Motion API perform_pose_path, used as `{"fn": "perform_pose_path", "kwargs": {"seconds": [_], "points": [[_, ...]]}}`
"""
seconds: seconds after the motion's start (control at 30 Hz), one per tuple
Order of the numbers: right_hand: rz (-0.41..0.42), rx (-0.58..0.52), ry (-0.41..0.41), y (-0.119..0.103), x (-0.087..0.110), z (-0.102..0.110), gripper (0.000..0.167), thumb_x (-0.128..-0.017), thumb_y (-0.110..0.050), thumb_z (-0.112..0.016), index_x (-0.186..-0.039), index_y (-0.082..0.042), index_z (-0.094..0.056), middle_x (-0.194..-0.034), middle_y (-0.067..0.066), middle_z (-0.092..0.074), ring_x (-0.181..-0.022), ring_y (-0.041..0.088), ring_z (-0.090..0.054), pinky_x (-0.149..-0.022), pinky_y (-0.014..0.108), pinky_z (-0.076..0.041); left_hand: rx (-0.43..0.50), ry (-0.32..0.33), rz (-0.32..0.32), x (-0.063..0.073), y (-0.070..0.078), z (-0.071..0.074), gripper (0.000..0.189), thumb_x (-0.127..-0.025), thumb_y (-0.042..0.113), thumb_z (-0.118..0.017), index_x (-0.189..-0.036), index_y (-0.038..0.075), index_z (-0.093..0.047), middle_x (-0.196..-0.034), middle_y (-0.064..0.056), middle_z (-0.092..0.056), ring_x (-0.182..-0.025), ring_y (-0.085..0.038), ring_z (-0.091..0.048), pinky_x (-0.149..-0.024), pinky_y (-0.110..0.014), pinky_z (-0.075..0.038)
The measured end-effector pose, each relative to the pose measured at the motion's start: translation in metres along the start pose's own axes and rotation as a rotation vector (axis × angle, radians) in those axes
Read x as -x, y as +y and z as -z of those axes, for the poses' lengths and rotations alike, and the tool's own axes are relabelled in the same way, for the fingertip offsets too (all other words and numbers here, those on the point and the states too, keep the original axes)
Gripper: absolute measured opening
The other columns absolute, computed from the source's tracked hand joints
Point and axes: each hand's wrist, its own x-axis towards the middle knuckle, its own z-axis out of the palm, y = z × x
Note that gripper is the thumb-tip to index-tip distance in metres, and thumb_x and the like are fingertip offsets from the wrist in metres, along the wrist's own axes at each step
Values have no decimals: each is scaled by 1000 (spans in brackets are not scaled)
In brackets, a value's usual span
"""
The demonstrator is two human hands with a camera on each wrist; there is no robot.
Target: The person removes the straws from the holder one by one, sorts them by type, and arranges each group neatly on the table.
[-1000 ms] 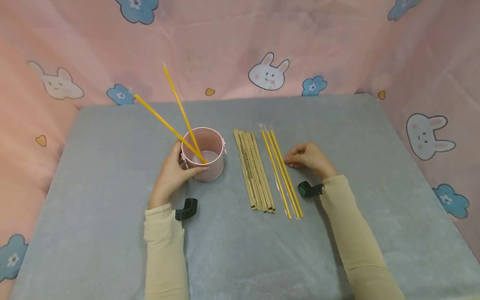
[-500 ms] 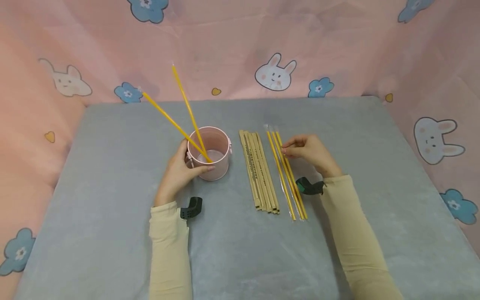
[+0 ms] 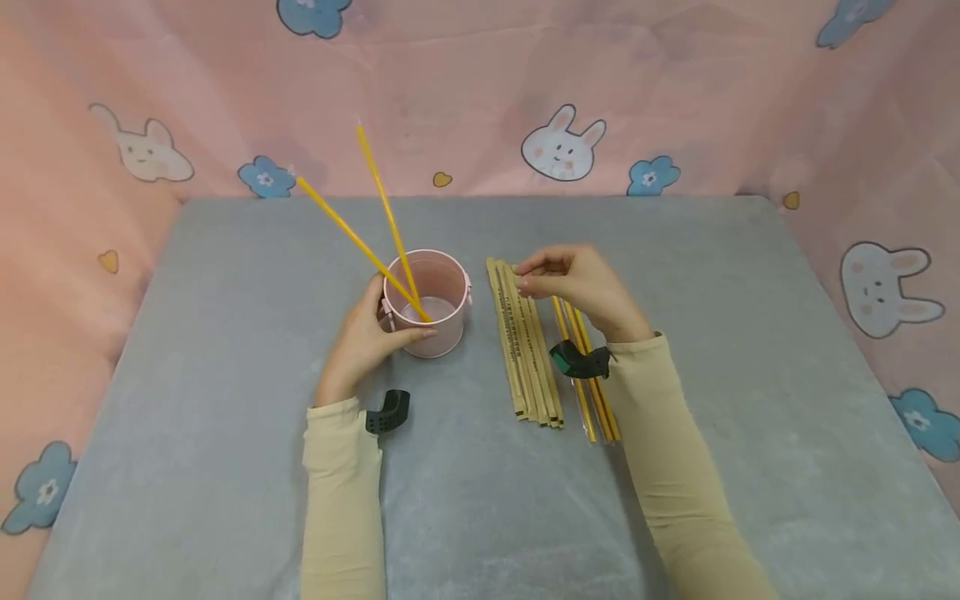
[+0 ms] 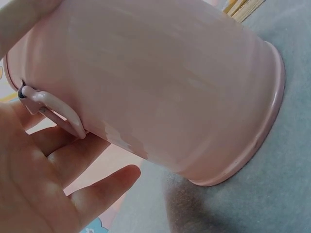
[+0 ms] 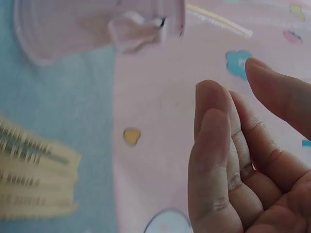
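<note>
My left hand [image 3: 356, 342] holds a small pink bucket [image 3: 444, 335] by its left side, thumb across the front and fingers behind. The left wrist view shows the bucket's wall [image 4: 160, 82] and its handle lug [image 4: 53, 107] beside the fingers. Two yellow straws [image 3: 341, 223] in clear wrap lean leftward out of the bucket. My right hand [image 3: 581, 283] hovers above the upper end of several narrow brown paper-wrapped sticks [image 3: 517, 350]. Between its thumb and fingers [image 5: 209, 141] there is a gap with nothing in it. Several wrapped yellow straws [image 3: 592, 400] lie partly hidden under the right wrist.
A grey cloth-covered table [image 3: 465, 508] lies under everything. Behind it and at both sides hangs a pink curtain [image 3: 450, 83] printed with rabbits and flowers. A black wrist camera mount [image 3: 581, 360] sits on the right wrist, another mount [image 3: 388, 411] on the left.
My right hand has moved left and slightly up, from beside the yellow straws to over the paper-wrapped sticks. The left hand keeps hold of the bucket. The head view has shifted slightly.
</note>
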Motion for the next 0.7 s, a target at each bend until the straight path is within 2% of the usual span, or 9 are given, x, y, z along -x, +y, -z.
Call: {"fn": "perform_pose_path", "kwargs": {"seconds": [0.23, 0.43, 0.7], "points": [[54, -68, -57, -23, -14, -25, 23, -86, -7, -68, -105, 7, -66, -89, 13, -68, -77, 21, -65, -74, 32, -55, 2, 5, -10, -2, -3, 2, 81, -69, 17, -86, -136, 16, -41, -126, -6, -53, -117, -20, -51, -98, -38, -42], [106, -98, -92, -39, -31, -52, 25, -85, -5, -69, -105, 10, -65, -88, 13, -67, -78, 25, -63, -74, 35, -54, 5, -8, -12, -2, -2, 4, 82, -69, 17, -86, -137, 13, -40, -126, -8, -53, -115, -27, -51, -95, -40, -43], [143, -126, -125, -52, -47, -80, 21, -84, -3, -69, -102, 8, -67, -88, 12, -68, -84, 23, -64, -80, 30, -52, -31, -18, 8, -3, -2, 6, 83, -70, 21, -86, -138, 13, -39, -127, -8, -53, -117, -29, -50, -94, -42, -43]]}}
